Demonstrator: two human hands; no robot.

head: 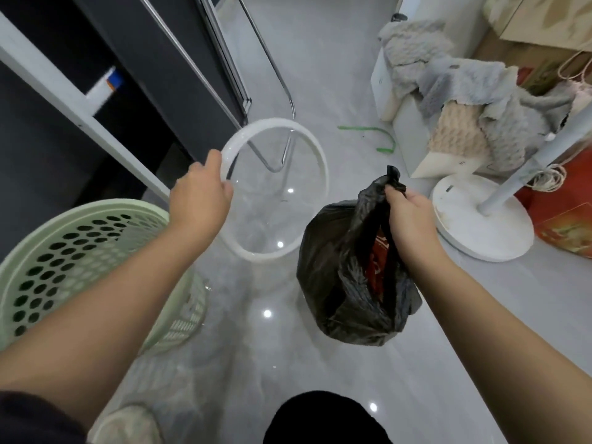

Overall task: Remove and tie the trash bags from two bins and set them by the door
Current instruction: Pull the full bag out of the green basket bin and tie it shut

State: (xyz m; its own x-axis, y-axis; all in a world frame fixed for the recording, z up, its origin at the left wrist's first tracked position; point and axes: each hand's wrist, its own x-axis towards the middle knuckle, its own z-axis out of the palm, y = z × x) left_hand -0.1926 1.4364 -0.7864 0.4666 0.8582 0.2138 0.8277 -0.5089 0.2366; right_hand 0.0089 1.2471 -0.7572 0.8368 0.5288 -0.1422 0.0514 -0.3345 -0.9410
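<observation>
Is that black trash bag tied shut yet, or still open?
Still open. The right hand only bunches the black trash bag's handles together; no knot shows, and something red is visible through the gap below.

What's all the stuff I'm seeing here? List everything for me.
Trash bag: one, black, hanging from the right hand.
Clear bin with white rim: one, centre floor.
Laundry basket: one, pale green, lower left.
Fan base: one, white, right.
Fluffy blankets: a pile, grey and beige, upper right.
Green strip: one, on the floor.
Red bag: one, far right.
Left hand: grip on the bin's rim.
Right hand: grip closed on the bag's neck.
</observation>
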